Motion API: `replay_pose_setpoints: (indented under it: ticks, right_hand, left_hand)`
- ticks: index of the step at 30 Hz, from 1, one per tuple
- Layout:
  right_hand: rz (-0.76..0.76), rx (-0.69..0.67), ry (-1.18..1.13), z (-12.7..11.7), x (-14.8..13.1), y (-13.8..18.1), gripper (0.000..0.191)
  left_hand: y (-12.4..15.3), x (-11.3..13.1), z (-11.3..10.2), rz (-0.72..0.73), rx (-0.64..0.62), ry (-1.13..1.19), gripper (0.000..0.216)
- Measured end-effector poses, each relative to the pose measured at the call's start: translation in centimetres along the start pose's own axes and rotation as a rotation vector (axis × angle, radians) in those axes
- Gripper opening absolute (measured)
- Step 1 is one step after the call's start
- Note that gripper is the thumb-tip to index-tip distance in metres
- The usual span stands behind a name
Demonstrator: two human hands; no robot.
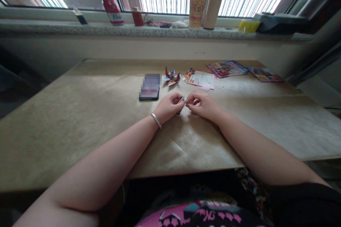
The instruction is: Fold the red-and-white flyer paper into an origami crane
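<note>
My left hand (168,107), with a silver bangle on its wrist, and my right hand (203,105) meet over the middle of the brown paper-covered table (80,113). Both pinch a small folded piece of coloured paper (181,102) between their fingertips; most of it is hidden by the fingers. A finished folded paper figure (172,77) in red and blue lies just beyond the hands. A dark phone (150,87) lies flat to the left of that figure.
Printed leaflets (202,78) and magazines (227,68), (265,74) lie at the far right of the table. The stone window sill (133,30) behind holds a red can (113,11), a paper cup (197,10), a brush and small items.
</note>
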State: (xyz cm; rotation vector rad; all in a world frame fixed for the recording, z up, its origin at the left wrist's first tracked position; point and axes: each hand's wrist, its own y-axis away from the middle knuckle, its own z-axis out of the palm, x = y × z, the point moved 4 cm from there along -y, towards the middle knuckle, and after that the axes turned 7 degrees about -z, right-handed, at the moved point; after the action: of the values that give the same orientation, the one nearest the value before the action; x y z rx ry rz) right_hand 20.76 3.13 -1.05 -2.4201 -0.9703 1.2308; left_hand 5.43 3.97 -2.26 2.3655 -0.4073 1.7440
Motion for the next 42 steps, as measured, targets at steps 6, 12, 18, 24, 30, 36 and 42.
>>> replay_pose_setpoints:
  ticks: [6, 12, 18, 24, 30, 36, 42]
  right_hand:
    - [0.07, 0.038, -0.04, 0.2, 0.6, 0.0, 0.007]
    - [0.102, 0.026, -0.082, 0.5, 0.4, 0.0, 0.011]
    - [0.146, 0.036, -0.109, 0.8, 0.3, 0.0, 0.012]
    - [0.166, 0.029, -0.151, 0.9, 0.8, 0.1, 0.015]
    - [0.188, 0.041, -0.155, 0.7, 0.9, 0.0, 0.021]
    - [0.239, -0.033, -0.095, 1.1, 0.8, 0.2, 0.028]
    - [0.283, -0.008, -0.119, 0.9, 1.9, 0.3, 0.033]
  left_hand:
    - [0.1, 0.1, 0.1, -0.002, 0.001, 0.009, 0.021]
    - [0.1, 0.0, 0.1, 0.007, -0.007, -0.023, 0.019]
    - [0.1, -0.1, 0.2, 0.037, -0.021, -0.018, 0.016]
    - [0.1, -0.2, 0.3, 0.02, -0.066, 0.03, 0.019]
    - [0.0, 0.0, 0.2, 0.0, -0.045, 0.246, 0.035]
    - [0.1, 0.2, 0.0, -0.022, -0.04, 0.273, 0.041]
    - [-0.3, -0.5, 0.1, -0.006, -0.078, 0.273, 0.047]
